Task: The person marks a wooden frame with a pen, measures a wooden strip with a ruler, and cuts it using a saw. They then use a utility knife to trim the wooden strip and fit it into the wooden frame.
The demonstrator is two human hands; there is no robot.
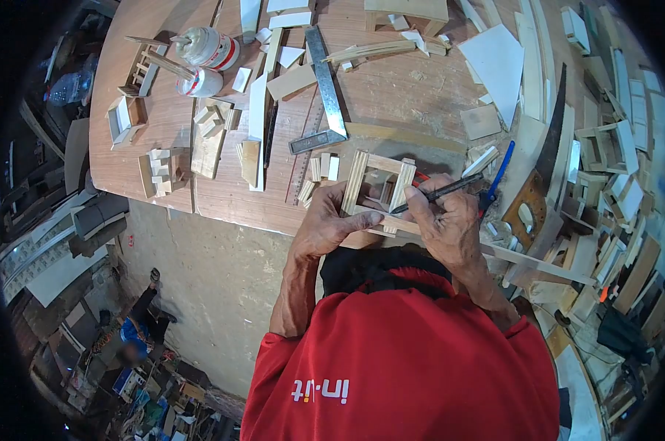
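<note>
Near the table's front edge, my left hand (326, 222) is closed around the lower left corner of a small wooden frame (357, 176) made of pale strips, its thumb lying along the bottom strip. My right hand (450, 220) grips a dark pencil (457, 185), whose tip rests at or very close to the frame's lower right corner. The fingers of that hand also sit against the frame's right end. Part of the frame's lower edge is hidden behind my hands.
A metal try square (327, 88) lies beyond the frame. Two glue containers (207, 48) with sticks stand at the back left. A handsaw (527, 209) and blue-handled tool (503, 165) lie right, near wood offcuts (619, 147). Another person (135, 331) is at lower left.
</note>
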